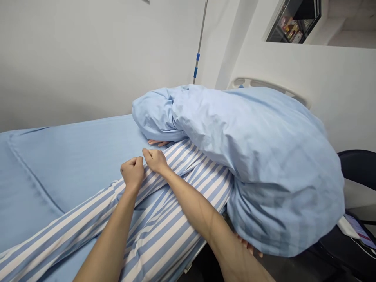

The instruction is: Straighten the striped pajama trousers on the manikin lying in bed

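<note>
Hands, left (132, 173) and right (154, 160), curled nearly shut on striped patient trousers (160, 223)

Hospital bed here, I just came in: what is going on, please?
A person standing beside the bed grips blue-and-white striped pyjamas with the left hand and the right hand. The pyjamas are worn by someone lying on the hospital bed. A bundled light-blue duvet hides that person's upper body. Fingers show under the duvet, and other fingers show at its lower edge.

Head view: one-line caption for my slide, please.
The left hand and right hand pinch blue-and-white striped trousers on a person lying beneath a bunched pale-blue duvet.
</note>
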Demonstrator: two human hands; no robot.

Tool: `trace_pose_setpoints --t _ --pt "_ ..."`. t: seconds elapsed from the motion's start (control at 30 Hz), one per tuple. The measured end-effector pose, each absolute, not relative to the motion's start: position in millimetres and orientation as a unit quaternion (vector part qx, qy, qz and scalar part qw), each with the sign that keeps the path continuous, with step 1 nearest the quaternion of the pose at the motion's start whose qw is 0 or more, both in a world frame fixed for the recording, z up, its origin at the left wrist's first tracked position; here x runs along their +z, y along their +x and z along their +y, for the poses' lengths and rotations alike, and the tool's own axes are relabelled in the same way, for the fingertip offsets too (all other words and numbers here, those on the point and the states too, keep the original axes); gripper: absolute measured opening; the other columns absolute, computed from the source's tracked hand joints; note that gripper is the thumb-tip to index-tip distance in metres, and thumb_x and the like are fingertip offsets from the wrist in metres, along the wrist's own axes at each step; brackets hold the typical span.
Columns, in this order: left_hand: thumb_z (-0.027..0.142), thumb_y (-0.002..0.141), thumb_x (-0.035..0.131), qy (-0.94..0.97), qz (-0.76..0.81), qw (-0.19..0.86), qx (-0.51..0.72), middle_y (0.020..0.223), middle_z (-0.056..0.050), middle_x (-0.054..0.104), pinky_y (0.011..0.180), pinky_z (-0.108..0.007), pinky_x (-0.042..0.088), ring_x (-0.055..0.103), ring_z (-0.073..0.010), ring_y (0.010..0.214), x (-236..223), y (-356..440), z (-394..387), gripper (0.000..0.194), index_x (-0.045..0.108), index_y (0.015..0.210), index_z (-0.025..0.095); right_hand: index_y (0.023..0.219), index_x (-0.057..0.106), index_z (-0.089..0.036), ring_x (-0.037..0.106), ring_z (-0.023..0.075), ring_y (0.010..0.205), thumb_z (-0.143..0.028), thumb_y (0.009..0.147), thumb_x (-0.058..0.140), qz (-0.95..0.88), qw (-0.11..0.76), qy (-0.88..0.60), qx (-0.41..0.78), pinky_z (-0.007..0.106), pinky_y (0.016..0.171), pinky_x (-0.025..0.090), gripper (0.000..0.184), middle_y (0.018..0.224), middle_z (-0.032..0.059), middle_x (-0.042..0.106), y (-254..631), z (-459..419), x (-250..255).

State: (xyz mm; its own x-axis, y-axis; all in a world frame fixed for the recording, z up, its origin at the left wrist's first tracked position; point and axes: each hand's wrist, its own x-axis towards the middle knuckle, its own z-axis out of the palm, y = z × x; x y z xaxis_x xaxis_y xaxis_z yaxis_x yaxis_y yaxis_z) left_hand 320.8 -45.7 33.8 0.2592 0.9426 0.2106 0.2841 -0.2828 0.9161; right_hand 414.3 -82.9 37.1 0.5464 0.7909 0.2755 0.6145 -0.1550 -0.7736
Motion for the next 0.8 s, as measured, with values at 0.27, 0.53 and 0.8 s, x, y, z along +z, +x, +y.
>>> trace_pose_setpoints --t 0.27,0.53,0.8 --pt "0.034 0.075 0.049 0.646 0.383 0.435 0.496 0.051 0.004 0.024 0.052 -0.025 0.026 0.026 -0.0089 0.054 79 345 -57 0.035 0.03 0.05 0.021 0.052 0.041 -0.019 0.042 0.0115 0.06 -0.04 0.1 0.04 -0.438 0.524 -0.715 0.147 0.024 0.057 0.026 0.052 0.052 -0.0042 0.039 422 -82 41" --pt "0.038 0.082 0.044 0.657 0.437 0.405 0.461 0.051 0.004 0.028 0.054 -0.026 0.025 0.029 -0.0098 0.054 25 349 -51 0.036 0.036 0.052 0.02 0.055 0.04 -0.02 0.043 0.0121 0.063 -0.038 0.101 0.041 -0.436 0.507 -0.733 0.126 0.025 0.059 0.028 0.049 0.055 -0.0034 0.044 420 -82 41" --pt "0.034 0.08 0.045 0.682 0.426 0.395 0.444 0.053 0.004 0.02 0.055 -0.026 0.022 0.027 -0.0094 0.054 32 347 -56 0.037 0.027 0.051 0.021 0.053 0.039 -0.021 0.043 0.012 0.06 -0.039 0.102 0.039 -0.478 0.505 -0.709 0.119 0.024 0.06 0.029 0.052 0.053 -0.0035 0.041 437 -80 88"
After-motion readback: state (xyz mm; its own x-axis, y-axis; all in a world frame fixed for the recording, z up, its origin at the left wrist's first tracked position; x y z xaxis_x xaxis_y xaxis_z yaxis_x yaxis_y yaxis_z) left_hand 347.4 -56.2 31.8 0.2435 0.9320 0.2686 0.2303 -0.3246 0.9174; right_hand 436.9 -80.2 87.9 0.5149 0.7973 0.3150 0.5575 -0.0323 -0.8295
